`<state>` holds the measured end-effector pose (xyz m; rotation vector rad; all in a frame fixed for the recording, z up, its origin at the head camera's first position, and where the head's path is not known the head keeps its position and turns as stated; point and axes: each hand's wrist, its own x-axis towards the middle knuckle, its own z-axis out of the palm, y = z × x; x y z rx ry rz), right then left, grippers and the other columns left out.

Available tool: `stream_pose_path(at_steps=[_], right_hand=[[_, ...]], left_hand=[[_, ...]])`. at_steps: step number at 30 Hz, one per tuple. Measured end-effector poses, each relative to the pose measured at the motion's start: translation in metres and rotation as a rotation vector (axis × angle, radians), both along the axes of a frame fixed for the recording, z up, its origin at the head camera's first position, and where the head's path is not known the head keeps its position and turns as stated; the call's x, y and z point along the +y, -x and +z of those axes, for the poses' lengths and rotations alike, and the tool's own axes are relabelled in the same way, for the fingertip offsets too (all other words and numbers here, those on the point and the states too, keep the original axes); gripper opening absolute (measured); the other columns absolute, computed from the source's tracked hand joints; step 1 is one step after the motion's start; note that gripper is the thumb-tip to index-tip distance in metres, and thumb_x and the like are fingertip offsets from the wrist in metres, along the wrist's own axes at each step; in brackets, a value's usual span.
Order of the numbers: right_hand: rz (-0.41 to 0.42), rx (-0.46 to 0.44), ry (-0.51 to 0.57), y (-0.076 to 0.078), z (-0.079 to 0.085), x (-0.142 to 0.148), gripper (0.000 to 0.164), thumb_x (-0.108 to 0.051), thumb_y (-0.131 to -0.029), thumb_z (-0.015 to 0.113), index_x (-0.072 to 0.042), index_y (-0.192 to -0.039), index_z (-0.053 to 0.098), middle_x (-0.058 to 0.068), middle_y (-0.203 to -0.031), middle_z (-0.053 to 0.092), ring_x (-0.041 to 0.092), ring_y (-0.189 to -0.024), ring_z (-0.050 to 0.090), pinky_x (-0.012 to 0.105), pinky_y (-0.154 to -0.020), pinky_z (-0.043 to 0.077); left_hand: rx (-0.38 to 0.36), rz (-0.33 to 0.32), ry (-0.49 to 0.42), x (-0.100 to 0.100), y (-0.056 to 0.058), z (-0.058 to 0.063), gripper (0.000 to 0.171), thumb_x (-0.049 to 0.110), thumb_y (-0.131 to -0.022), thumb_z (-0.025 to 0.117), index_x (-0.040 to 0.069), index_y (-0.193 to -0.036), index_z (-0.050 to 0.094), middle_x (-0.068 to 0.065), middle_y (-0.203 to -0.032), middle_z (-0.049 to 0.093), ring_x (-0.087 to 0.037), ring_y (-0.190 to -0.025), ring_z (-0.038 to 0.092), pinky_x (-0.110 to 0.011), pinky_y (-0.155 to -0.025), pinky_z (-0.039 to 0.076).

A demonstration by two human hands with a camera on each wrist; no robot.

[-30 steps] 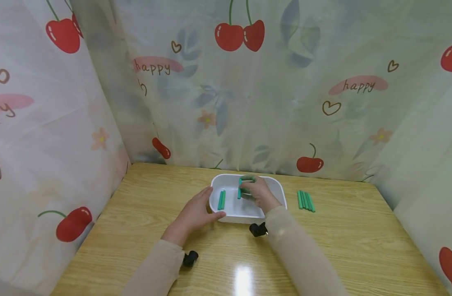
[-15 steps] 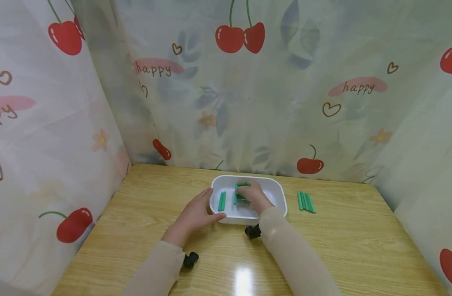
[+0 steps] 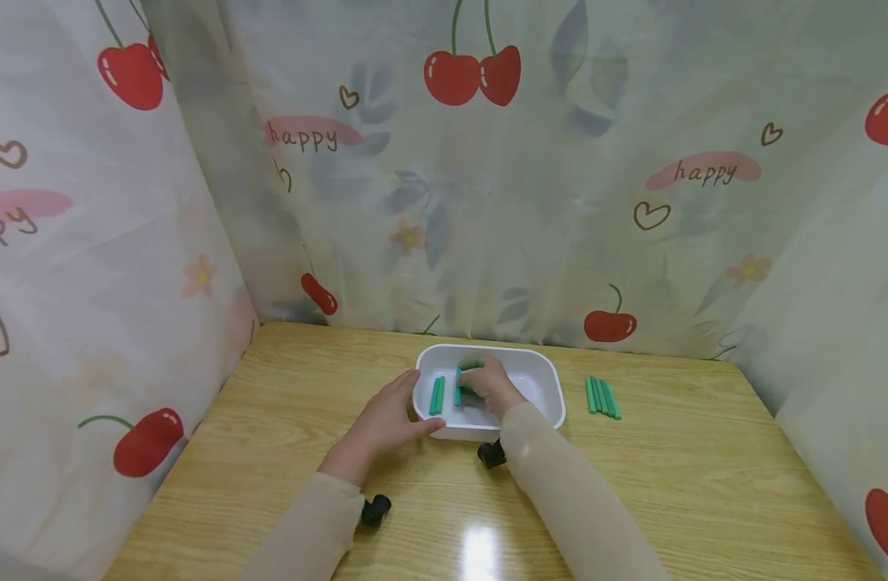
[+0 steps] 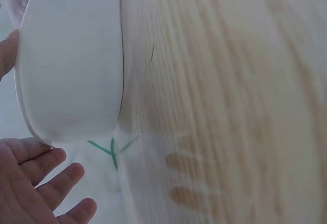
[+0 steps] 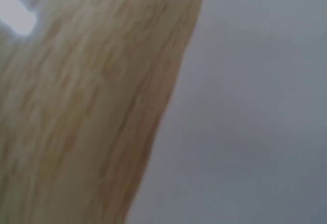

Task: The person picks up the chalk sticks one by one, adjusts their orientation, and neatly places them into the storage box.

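In the head view, a white plastic box point(image 3: 529, 428) with rounded corners stands on the table. My left hand point(image 3: 384, 415) spans its near left corner, thumb at the front rim and fingers along the left end. The left wrist view shows the left hand's fingers point(image 4: 56, 185) spread and relaxed, the index fingertip right at the rim. Inside the box, my right hand point(image 3: 491, 383) pinches a slim green stick point(image 3: 458, 395), held lengthwise front to back. Left of it, two green sticks point(image 3: 437, 395) lie side by side on the box floor.
Several more green sticks point(image 3: 602, 397) lie in a row on the wooden table point(image 3: 676, 468), right of the box. A patterned curtain point(image 3: 531, 210) hangs behind the table and at both sides. The right wrist view holds only tabletop and the blurred white box wall point(image 5: 240, 112).
My right hand has moved left and lower inside the box with the green stick, nearer the two lying sticks. My left hand stays in place at the box's corner.
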<state>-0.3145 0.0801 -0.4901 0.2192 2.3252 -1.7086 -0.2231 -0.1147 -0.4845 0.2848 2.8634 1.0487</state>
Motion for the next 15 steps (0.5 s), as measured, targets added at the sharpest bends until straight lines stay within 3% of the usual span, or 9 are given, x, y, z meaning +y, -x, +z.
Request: stream_pose_path(at_steps=[8,15], right_hand=[[0.044,0.040,-0.038,0.0004,-0.0055,-0.0030,0.030,0.011,-0.078,0.069,0.006,-0.107,0.065,0.011,-0.095,0.063,0.018,-0.078,0.057,0.025,-0.067,0.050],[0.066,0.049,-0.058,-0.0008,-0.0050,-0.0039,0.031,0.011,-0.079,0.066,0.007,-0.110,0.064,0.013,-0.095,0.063,0.019,-0.075,0.060,0.028,-0.067,0.054]], left_hand=[[-0.002,-0.002,0.005,0.0005,-0.0001,0.0003,0.101,0.059,-0.083,0.075,0.014,-0.160,0.027,-0.002,-0.164,0.026,-0.029,-0.149,0.027,-0.051,-0.118,0.029],[-0.001,0.002,-0.008,0.0005,0.0008,-0.0010,0.101,0.058,-0.083,0.076,0.013,-0.159,0.028,-0.003,-0.164,0.027,-0.030,-0.148,0.028,-0.052,-0.117,0.029]])
